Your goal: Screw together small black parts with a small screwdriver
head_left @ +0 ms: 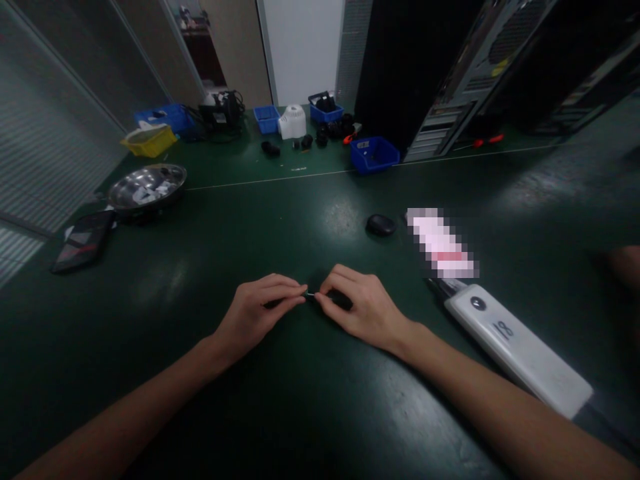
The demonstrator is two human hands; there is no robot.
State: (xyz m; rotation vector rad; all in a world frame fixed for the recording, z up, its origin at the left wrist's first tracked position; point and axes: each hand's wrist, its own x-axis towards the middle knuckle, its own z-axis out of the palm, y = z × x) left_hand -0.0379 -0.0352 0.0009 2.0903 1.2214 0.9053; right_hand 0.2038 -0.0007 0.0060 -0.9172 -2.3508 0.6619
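Over the green tabletop [200,320], my left hand [263,300] is closed in a pinch on a tiny greenish piece [307,292], mostly hidden by the fingertips. Just to its right, my right hand [357,300] curls round a small dark object [343,300], whose kind I cannot make out. A thin pale pin or wire [311,294] spans the short gap between the fingertips of both hands. Beyond my right hand lies a black computer mouse [381,225], apart from it.
A white elongated case [520,347] with a handwritten number lies beside my right forearm, below a blurred-out pink item [440,243]. At the left are a metal bowl [173,175] and a dark flat device [85,241]. A blue bin [374,155] stands farther back. Part of another person shows at right.
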